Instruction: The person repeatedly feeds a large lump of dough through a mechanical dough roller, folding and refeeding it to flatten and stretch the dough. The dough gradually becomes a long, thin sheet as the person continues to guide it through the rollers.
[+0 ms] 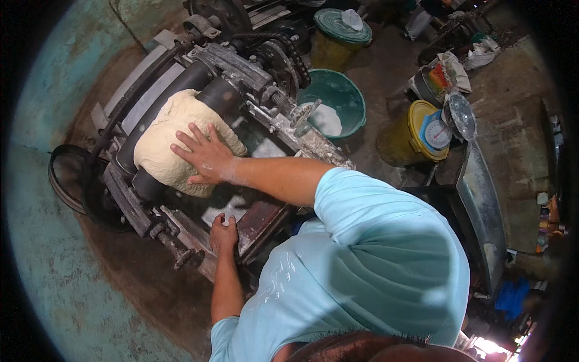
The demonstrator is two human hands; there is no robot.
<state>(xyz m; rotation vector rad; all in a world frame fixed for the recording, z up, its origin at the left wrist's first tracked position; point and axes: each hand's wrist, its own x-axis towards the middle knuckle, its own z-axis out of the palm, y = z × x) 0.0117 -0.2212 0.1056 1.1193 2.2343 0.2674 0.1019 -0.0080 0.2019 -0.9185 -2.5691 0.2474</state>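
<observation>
A thick slab of pale dough (pixel 165 135) is draped over the dark rollers (pixel 221 97) of a dough sheeter. My right hand (pixel 203 154) lies on it palm down, fingers spread, near the dough's front part. Lower down, my left hand (pixel 224 233) is at the near end of the machine, beside a reddish-brown board (pixel 264 221); its fingers are curled with the tips raised, and whether they grip the edge is not clear. Flour dusts the machine's metal frame (pixel 307 140) and the surface below the dough.
An uncovered chain drive (pixel 294 54) and gears sit at the machine's upper right. A flywheel (pixel 68 181) stands at left by the wall. Beyond the frame are a green basin (pixel 357 106) with flour, a yellow bucket (pixel 391 140) bearing a dial scale (pixel 437 133), and a lidded bucket (pixel 332 52).
</observation>
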